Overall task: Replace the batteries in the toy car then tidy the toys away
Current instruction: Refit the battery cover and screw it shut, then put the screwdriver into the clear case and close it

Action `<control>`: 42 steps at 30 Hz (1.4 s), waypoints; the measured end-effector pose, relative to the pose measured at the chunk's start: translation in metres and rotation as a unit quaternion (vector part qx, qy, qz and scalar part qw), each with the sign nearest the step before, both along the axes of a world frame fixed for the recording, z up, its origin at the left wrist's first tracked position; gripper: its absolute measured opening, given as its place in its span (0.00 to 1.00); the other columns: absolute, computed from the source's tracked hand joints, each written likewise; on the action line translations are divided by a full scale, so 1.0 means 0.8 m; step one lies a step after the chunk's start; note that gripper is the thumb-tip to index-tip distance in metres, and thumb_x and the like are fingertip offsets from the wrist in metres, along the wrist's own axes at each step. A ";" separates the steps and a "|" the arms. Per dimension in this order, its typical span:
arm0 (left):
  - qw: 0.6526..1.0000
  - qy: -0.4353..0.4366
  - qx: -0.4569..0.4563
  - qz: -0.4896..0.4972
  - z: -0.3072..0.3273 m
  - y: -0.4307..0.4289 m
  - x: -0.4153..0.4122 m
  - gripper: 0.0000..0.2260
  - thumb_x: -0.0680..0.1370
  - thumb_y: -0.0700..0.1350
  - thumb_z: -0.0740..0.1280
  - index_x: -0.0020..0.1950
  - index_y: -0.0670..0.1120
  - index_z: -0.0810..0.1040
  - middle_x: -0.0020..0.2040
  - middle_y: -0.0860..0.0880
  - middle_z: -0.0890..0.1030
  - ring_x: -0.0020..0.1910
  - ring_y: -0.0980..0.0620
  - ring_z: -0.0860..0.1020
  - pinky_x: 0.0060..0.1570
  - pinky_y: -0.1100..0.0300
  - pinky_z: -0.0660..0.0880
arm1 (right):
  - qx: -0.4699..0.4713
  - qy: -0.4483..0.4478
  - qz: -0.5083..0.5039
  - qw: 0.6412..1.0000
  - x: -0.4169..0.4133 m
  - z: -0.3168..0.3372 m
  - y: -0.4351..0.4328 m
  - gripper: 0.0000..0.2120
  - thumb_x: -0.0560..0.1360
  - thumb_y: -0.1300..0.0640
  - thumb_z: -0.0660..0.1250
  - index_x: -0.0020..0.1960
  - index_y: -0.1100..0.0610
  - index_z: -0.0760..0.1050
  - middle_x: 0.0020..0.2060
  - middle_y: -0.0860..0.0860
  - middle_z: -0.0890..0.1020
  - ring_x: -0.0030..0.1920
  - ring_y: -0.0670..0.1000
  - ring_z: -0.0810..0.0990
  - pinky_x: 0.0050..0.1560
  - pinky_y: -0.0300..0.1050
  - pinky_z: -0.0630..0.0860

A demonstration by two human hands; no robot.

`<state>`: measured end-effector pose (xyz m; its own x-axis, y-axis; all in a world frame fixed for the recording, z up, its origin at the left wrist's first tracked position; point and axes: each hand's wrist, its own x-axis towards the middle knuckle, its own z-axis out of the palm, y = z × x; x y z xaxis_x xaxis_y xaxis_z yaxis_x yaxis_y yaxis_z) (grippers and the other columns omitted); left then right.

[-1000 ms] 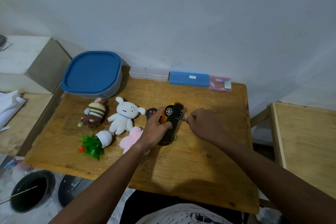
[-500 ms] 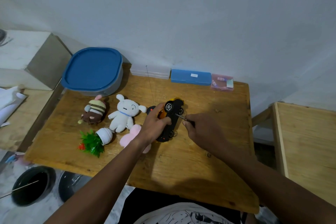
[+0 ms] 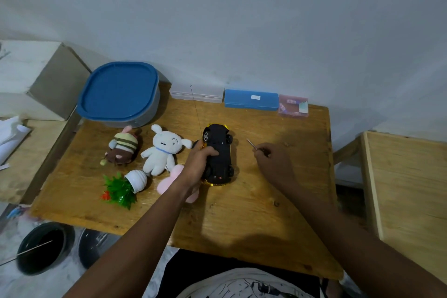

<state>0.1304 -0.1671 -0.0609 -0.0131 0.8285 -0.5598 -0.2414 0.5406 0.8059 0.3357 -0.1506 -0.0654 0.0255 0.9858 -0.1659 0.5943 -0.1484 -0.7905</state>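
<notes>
The toy car [image 3: 219,152] lies upside down on the wooden table [image 3: 242,220], black underside up, yellow body showing at its edges. My left hand [image 3: 198,164] grips its left side, thumb across the underside. To the right of the car, clear of it, my right hand [image 3: 273,164] holds a small screwdriver [image 3: 252,144] whose metal tip points up and left. A thin antenna [image 3: 196,109] rises behind the car; its remote is mostly hidden by my left hand.
Left of the car lie a white plush [image 3: 162,150], a striped brown plush [image 3: 123,146], a pink plush [image 3: 170,181] and a toppled plastic plant [image 3: 125,186]. A blue-lidded tub [image 3: 119,93], white, blue [image 3: 251,99] and pink [image 3: 293,105] cases line the wall.
The car has been turned from tilted on its side to flat on its roof. My right hand has drawn the screwdriver away from it to the right.
</notes>
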 end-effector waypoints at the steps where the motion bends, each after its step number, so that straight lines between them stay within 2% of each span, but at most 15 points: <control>1: 1.000 -0.021 -0.009 0.008 -0.002 -0.001 -0.001 0.17 0.76 0.38 0.63 0.65 0.46 0.76 0.55 0.40 0.82 0.50 0.41 0.81 0.47 0.48 0.80 | 0.001 -0.038 0.000 0.999 0.002 -0.011 0.000 0.06 0.75 0.59 0.67 0.46 0.56 0.83 0.36 0.51 0.81 0.36 0.49 0.77 0.38 0.48 0.74; 4: 0.998 -0.049 -0.028 0.012 -0.005 -0.007 -0.001 0.22 0.73 0.41 0.65 0.68 0.46 0.74 0.55 0.42 0.83 0.50 0.42 0.82 0.47 0.49 0.80 | -0.021 -0.131 0.023 0.991 0.009 -0.039 -0.009 0.10 0.76 0.56 0.68 0.56 0.53 0.82 0.47 0.51 0.81 0.43 0.49 0.78 0.40 0.45 0.74; 6: 0.998 -0.063 -0.029 0.007 -0.006 -0.010 0.000 0.21 0.74 0.41 0.64 0.67 0.47 0.75 0.54 0.43 0.83 0.49 0.43 0.82 0.46 0.50 0.80 | -0.029 -0.166 0.040 0.985 0.009 -0.051 -0.016 0.10 0.76 0.55 0.67 0.56 0.51 0.82 0.48 0.50 0.81 0.47 0.51 0.79 0.41 0.44 0.71; 11: 0.996 -0.079 -0.034 -0.010 -0.013 -0.014 0.005 0.18 0.78 0.37 0.60 0.67 0.48 0.75 0.54 0.42 0.83 0.51 0.43 0.82 0.48 0.49 0.81 | -0.032 -0.162 0.035 0.986 0.005 -0.057 -0.025 0.10 0.76 0.55 0.68 0.56 0.51 0.81 0.50 0.50 0.81 0.48 0.51 0.78 0.45 0.46 0.76; 17: 0.998 -0.009 -0.041 -0.040 -0.009 -0.002 0.016 0.25 0.69 0.43 0.65 0.67 0.46 0.74 0.59 0.39 0.81 0.54 0.41 0.80 0.50 0.48 0.80 | -0.040 -0.136 0.009 0.990 0.008 -0.054 -0.023 0.07 0.74 0.56 0.70 0.52 0.52 0.81 0.46 0.48 0.82 0.47 0.50 0.79 0.43 0.45 0.74; 20: 0.992 0.060 -0.042 -0.098 -0.003 0.008 0.018 0.22 0.75 0.43 0.67 0.69 0.48 0.71 0.62 0.41 0.80 0.59 0.42 0.79 0.60 0.43 0.78 | -0.052 -0.128 -0.008 0.990 0.007 -0.053 -0.021 0.06 0.74 0.56 0.70 0.51 0.52 0.81 0.43 0.47 0.82 0.42 0.47 0.78 0.38 0.42 0.71; 22: 0.982 0.129 -0.024 -0.139 0.000 0.016 0.025 0.23 0.78 0.44 0.69 0.72 0.50 0.69 0.63 0.44 0.79 0.61 0.44 0.79 0.63 0.44 0.75 | -0.057 -0.127 -0.023 0.990 0.007 -0.052 -0.017 0.06 0.74 0.56 0.70 0.51 0.52 0.81 0.43 0.47 0.83 0.41 0.46 0.76 0.37 0.41 0.69; 24: 0.955 0.230 0.005 -0.189 -0.001 0.024 0.032 0.32 0.76 0.53 0.72 0.77 0.53 0.64 0.68 0.44 0.76 0.67 0.42 0.75 0.66 0.45 0.73 | -0.067 -0.125 -0.030 0.989 0.006 -0.052 -0.013 0.07 0.74 0.55 0.70 0.51 0.52 0.81 0.44 0.48 0.83 0.41 0.46 0.75 0.37 0.41 0.67; 26: 0.896 0.366 0.002 -0.250 -0.003 0.029 0.042 0.41 0.74 0.62 0.71 0.81 0.54 0.55 0.77 0.39 0.63 0.74 0.37 0.66 0.70 0.43 0.67 | -0.082 -0.116 -0.034 0.989 0.006 -0.052 -0.009 0.08 0.74 0.55 0.70 0.53 0.53 0.81 0.45 0.49 0.83 0.42 0.48 0.76 0.38 0.41 0.67; 28: 0.835 0.479 -0.004 -0.271 -0.005 0.029 0.055 0.42 0.76 0.63 0.68 0.82 0.51 0.50 0.78 0.36 0.55 0.75 0.33 0.60 0.70 0.41 0.66 | -0.099 -0.094 -0.043 0.990 0.006 -0.052 -0.004 0.08 0.74 0.55 0.70 0.53 0.53 0.80 0.46 0.49 0.83 0.44 0.49 0.78 0.38 0.41 0.68; 30: 0.797 0.541 0.000 -0.269 -0.003 0.028 0.068 0.41 0.77 0.64 0.67 0.81 0.50 0.50 0.77 0.35 0.55 0.74 0.31 0.60 0.68 0.40 0.68 | -0.111 -0.074 -0.046 0.990 0.008 -0.052 -0.002 0.08 0.74 0.55 0.70 0.54 0.52 0.80 0.44 0.47 0.81 0.42 0.46 0.76 0.36 0.40 0.68; 33: 0.757 0.591 0.014 -0.278 -0.011 0.025 0.081 0.41 0.77 0.63 0.66 0.81 0.49 0.49 0.75 0.36 0.56 0.73 0.33 0.61 0.66 0.37 0.70 | -0.126 -0.037 -0.061 0.989 0.011 -0.054 0.003 0.08 0.74 0.54 0.72 0.53 0.50 0.80 0.42 0.44 0.79 0.43 0.45 0.76 0.36 0.37 0.67; 37: 0.729 0.622 0.020 -0.286 -0.011 0.022 0.096 0.38 0.78 0.61 0.64 0.80 0.47 0.51 0.73 0.39 0.58 0.72 0.35 0.62 0.62 0.38 0.70 | -0.141 0.017 -0.105 0.984 0.016 -0.061 0.007 0.09 0.72 0.54 0.75 0.51 0.48 0.80 0.44 0.45 0.80 0.47 0.46 0.79 0.44 0.42 0.73; 39: 0.720 0.628 0.014 -0.296 -0.011 0.021 0.102 0.37 0.79 0.60 0.62 0.80 0.46 0.50 0.73 0.40 0.58 0.71 0.36 0.61 0.62 0.39 0.70 | -0.147 0.041 -0.112 0.982 0.019 -0.064 0.008 0.09 0.71 0.54 0.75 0.50 0.48 0.80 0.43 0.46 0.81 0.47 0.47 0.81 0.47 0.43 0.76; 42: 0.725 0.620 0.023 -0.299 -0.011 0.021 0.099 0.38 0.78 0.61 0.62 0.81 0.46 0.50 0.73 0.40 0.58 0.71 0.36 0.61 0.63 0.39 0.69 | -0.148 0.051 -0.109 0.982 0.020 -0.064 0.009 0.10 0.71 0.54 0.75 0.52 0.49 0.81 0.43 0.46 0.82 0.46 0.47 0.82 0.44 0.42 0.75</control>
<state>0.2095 -0.1500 -0.0701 -0.1136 0.9114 -0.3955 0.9509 0.2151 0.2226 0.3517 -0.1436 -0.1164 0.1990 0.8669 -0.4571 0.4437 -0.4956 -0.7467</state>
